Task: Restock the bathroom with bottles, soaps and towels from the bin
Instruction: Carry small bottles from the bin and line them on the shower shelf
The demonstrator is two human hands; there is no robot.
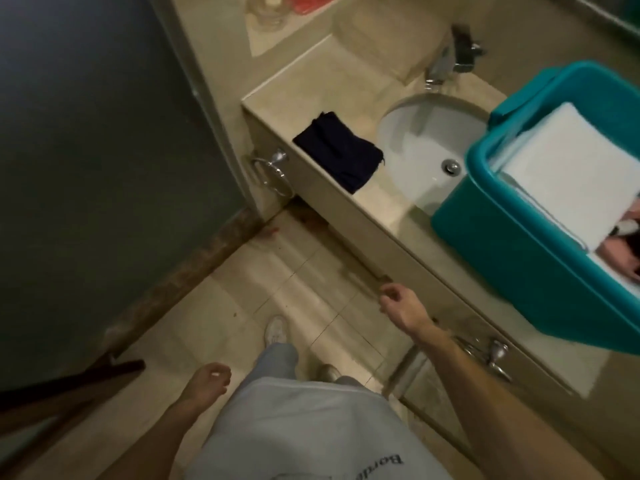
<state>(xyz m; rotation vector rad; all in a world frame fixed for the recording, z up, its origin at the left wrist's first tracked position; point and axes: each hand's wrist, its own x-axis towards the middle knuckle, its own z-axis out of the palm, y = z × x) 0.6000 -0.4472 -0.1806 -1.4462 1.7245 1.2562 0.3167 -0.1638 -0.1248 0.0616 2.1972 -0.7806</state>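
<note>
A teal plastic bin (512,237) stands on the beige counter (377,206) at the right, partly over the sink (419,140). Folded white towels (568,178) lie inside it, with pink and dark items (620,240) at its right edge, too cut off to name. A folded dark navy towel (341,150) rests on the counter left of the sink. My right hand (398,304) hangs below the counter front, fingers loosely curled, holding nothing. My left hand (207,381) is low by my leg, fingers loosely curled and empty.
A chrome faucet (446,60) stands behind the sink. A towel ring (273,171) hangs at the counter's left end, another chrome fitting (491,355) on its front. A glass jar (266,15) sits on the back ledge. A dark frosted door (86,150) fills the left.
</note>
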